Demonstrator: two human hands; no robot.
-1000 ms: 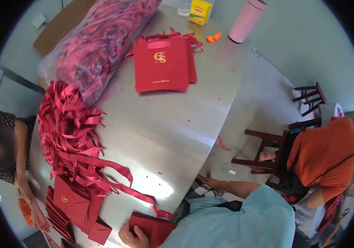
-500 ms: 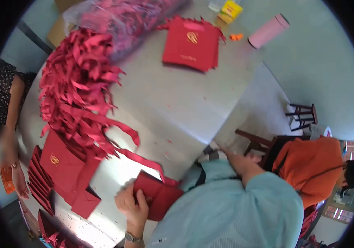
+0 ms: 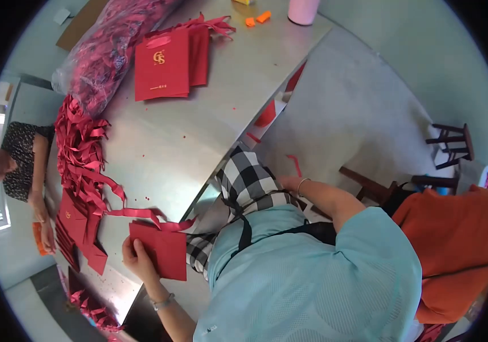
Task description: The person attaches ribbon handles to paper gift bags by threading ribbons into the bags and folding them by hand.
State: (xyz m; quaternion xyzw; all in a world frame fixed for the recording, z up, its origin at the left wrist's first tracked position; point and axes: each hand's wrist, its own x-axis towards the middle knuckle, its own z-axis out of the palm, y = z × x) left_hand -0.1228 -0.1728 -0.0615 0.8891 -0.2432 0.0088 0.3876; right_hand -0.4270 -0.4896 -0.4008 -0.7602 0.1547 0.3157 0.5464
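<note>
My left hand holds a flat red paper bag by its left edge, thumb on top, near the table's front edge. A loose red ribbon runs across to the bag's top edge; I cannot tell whether it is attached. Low at my right side, my right hand is beside my checkered garment, its fingers mostly hidden. A short red strip shows just beyond it. Left of my left hand lie several red bags, next to a heap of red ribbons.
Red bags with gold print are stacked on the metal table, beside a plastic sack of ribbons. Orange pieces and a pink bottle stand farther back. A co-worker sits left; a stool stands right.
My view has swung, so the table things appear farther left. My left hand still holds the red bag, now lying flatter and more fully in view. My right hand stays low at my side.
</note>
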